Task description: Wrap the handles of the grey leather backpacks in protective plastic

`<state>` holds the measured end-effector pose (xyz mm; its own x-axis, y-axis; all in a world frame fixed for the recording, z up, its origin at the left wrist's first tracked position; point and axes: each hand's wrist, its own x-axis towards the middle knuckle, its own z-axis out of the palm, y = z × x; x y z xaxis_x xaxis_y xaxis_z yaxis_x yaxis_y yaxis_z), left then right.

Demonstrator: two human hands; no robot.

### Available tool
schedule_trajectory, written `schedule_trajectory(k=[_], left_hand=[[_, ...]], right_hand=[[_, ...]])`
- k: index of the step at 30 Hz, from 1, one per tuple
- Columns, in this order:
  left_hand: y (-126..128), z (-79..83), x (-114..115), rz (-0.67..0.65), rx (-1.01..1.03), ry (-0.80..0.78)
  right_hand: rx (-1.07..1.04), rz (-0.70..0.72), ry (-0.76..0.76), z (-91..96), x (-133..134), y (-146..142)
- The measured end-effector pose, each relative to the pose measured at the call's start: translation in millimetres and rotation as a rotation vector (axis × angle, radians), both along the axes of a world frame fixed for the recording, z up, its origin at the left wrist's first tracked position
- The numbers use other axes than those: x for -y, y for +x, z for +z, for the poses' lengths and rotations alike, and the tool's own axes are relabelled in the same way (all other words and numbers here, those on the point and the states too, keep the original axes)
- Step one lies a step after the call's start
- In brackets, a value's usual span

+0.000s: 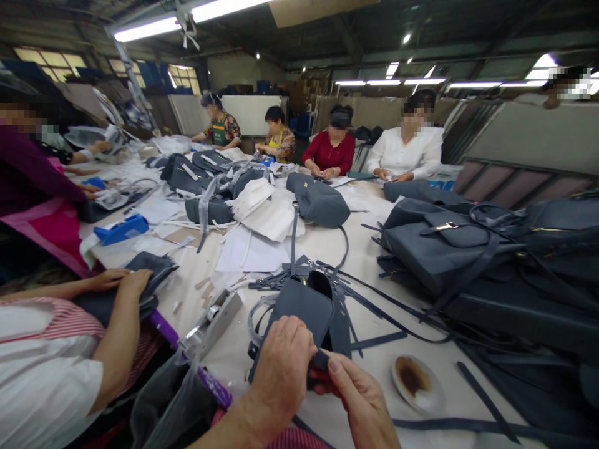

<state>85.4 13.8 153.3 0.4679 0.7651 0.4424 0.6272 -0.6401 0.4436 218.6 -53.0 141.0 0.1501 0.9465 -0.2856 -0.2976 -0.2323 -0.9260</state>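
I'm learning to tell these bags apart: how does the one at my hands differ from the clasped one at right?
The nearer bag is at your left hand and right hand; the clasped bag lies untouched among other bags. The nearer bag's visible flap looks plain; the clasped bag shows a shiny clasp. Both are dark blue-grey.

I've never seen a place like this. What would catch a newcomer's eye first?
Probably the left hand and right hand at the dark bag, low in the middle, the right one pinching a dark piece. Next comes the big heap of bags on the right. Across the table, a bright red top stands out too.
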Motion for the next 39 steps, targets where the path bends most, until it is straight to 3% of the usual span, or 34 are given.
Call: schedule_trajectory(k=[2,4,8,12,19,24,27,34,39], left_hand=[[-5.9,2.4,-5.4,0.046,0.052,-0.086],[-13.5,9.9,-10.3,0.003,0.148,-0.201],[-23.3,29.9,-15.4,-0.354,0.238,-0.312],[-20.4,42.6,-23.3,-0.575,0.126,-0.315],[-8.0,53.4,-45.2,-0.782,-0.144,-0.294],[-1.7,53.5,-42.1,-0.82,-0.433,-0.043],[-7.5,49.6,-42.4,-0.82,-0.473,0.042],[-34.1,45.7,-45.4,-0.607,-0.191,-0.28],[-27.0,47.9,-33.0,-0.687,-0.02,-0.338]], right_hand=[[-0.023,-0.037,-0.014,2.1,0.6,-0.3],[-0.045,-0.075,-0.023,4.3,1.4,0.3],[-0.038,-0.095,-0.009,7.9,3.3,3.6],[0.028,-0.035,0.015,10.1,5.9,9.5],[0.17,0.106,0.051,16.8,6.3,17.0],[0.163,0.124,0.036,10.0,7.8,16.1],[0.082,0.121,0.024,3.3,9.9,17.3],[0.013,0.052,-0.004,5.4,7.7,18.7],[0.137,0.112,0.04,9.0,9.1,18.0]])
